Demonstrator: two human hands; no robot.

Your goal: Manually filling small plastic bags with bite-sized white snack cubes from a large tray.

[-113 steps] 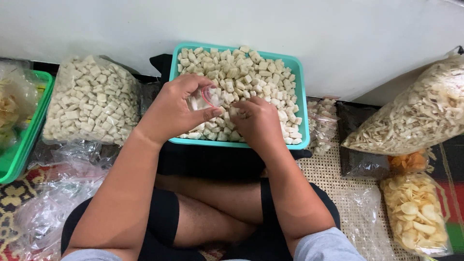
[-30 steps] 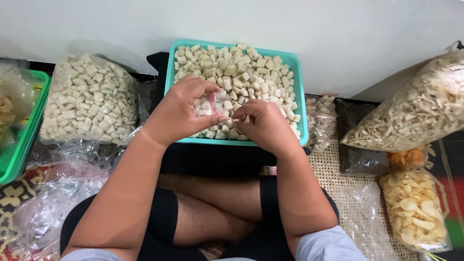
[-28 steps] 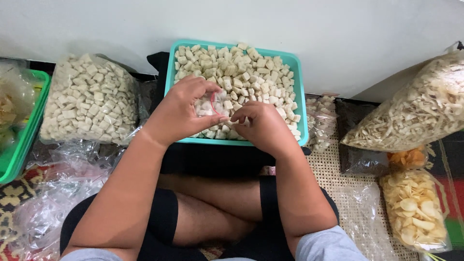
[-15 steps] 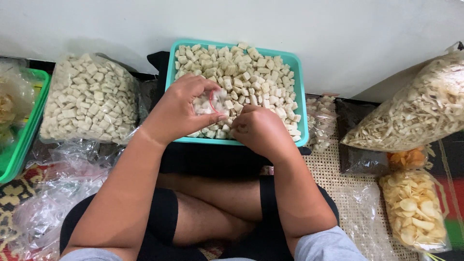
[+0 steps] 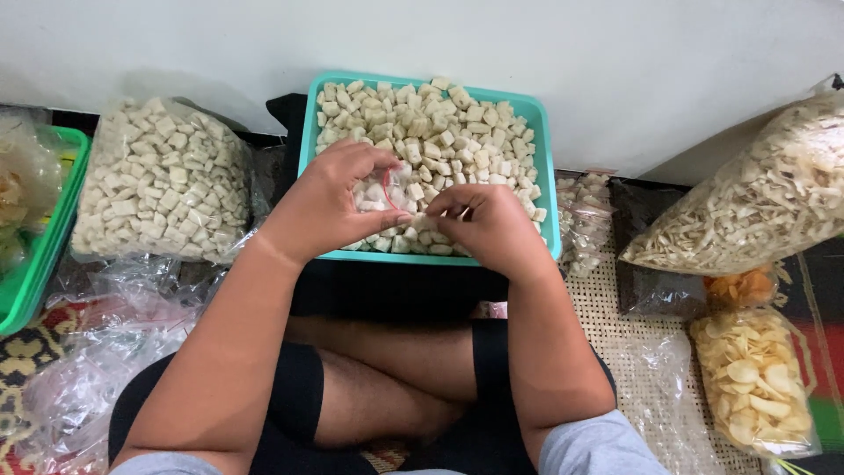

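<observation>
A teal tray [image 5: 550, 176] stands against the wall, heaped with pale cube crackers [image 5: 440, 132]. My left hand [image 5: 330, 204] holds a small clear zip bag with a red strip [image 5: 384, 190] over the tray's near half; the bag has some cubes in it. My right hand [image 5: 488, 227] is beside the bag's mouth, fingertips pinched on a few cubes right at the opening. Both hands hover low over the crackers. My crossed legs sit below the tray.
A large clear bag of the same cubes [image 5: 158, 180] lies left, beside a green tray [image 5: 44, 255]. Small filled bags [image 5: 582, 220] rest right of the teal tray. Big bags of strip crackers [image 5: 747, 202] and round chips [image 5: 754, 378] lie right. Empty plastic bags [image 5: 97, 352] lie at lower left.
My right hand dipped into the tray's crackers and has come back up to the bag's mouth. My left hand has kept the bag in the same place.
</observation>
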